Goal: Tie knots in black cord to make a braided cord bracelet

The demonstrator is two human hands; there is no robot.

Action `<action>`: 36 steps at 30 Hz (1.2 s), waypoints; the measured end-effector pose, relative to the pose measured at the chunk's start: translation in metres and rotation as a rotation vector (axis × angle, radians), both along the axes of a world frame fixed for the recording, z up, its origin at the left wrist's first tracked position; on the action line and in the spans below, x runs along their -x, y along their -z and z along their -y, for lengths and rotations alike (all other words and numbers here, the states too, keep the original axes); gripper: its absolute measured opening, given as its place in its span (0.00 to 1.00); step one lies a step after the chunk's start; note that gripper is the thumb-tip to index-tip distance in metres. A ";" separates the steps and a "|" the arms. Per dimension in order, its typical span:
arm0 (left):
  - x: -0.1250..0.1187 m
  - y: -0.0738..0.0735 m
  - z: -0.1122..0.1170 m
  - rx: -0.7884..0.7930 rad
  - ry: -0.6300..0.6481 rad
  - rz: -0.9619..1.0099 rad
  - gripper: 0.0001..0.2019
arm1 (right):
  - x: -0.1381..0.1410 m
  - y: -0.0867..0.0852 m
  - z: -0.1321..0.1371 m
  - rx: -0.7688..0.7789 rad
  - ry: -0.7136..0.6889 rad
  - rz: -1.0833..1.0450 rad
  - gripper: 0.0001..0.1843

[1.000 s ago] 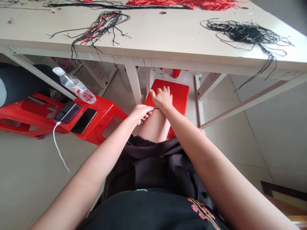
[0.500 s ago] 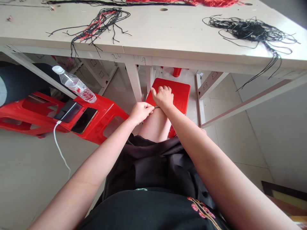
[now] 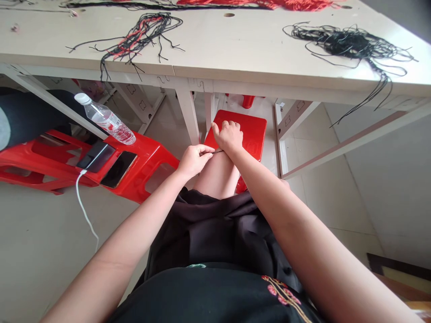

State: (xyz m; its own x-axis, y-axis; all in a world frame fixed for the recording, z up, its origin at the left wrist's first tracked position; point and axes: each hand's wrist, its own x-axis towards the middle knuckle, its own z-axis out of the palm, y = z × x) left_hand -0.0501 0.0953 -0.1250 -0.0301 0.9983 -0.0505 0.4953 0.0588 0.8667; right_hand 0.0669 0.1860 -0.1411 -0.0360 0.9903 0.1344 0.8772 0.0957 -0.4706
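My left hand [image 3: 193, 161] is closed in a pinch on a thin black cord [image 3: 218, 151] just above my bare leg [image 3: 215, 177]. The cord runs rightward from those fingertips and disappears under my right hand [image 3: 230, 136]. That right hand lies palm down over the knee, fingers stretched forward and thumb held out to the left. Whatever is beneath its palm is hidden. Behind and below the knee is the red stool [image 3: 255, 130].
On the table [image 3: 235, 49] ahead lie a black and red cord bundle [image 3: 144, 33], a black cord tangle [image 3: 353, 42] and red cords [image 3: 296, 3]. To my left, a red stool [image 3: 148, 157] carries a water bottle [image 3: 109, 122], a phone [image 3: 118, 169] and a dark block [image 3: 96, 156] with a white cable.
My left hand has shifted slightly left, and a bit more black cord shows between the hands. My right hand stays in nearly the same place.
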 end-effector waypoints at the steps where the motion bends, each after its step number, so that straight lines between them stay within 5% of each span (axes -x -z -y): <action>1: 0.000 0.000 0.000 -0.005 0.006 0.005 0.10 | 0.000 0.000 0.000 -0.006 0.003 0.002 0.33; 13: 0.003 0.012 -0.003 -0.052 0.015 0.153 0.11 | 0.000 0.004 -0.001 -0.049 0.011 0.026 0.31; 21: 0.007 0.010 -0.007 -0.101 -0.017 -0.033 0.04 | 0.006 0.002 0.001 -0.068 0.009 0.045 0.29; 36: 0.007 0.014 0.000 -0.084 0.008 -0.005 0.07 | 0.004 0.006 -0.001 -0.071 -0.022 0.041 0.29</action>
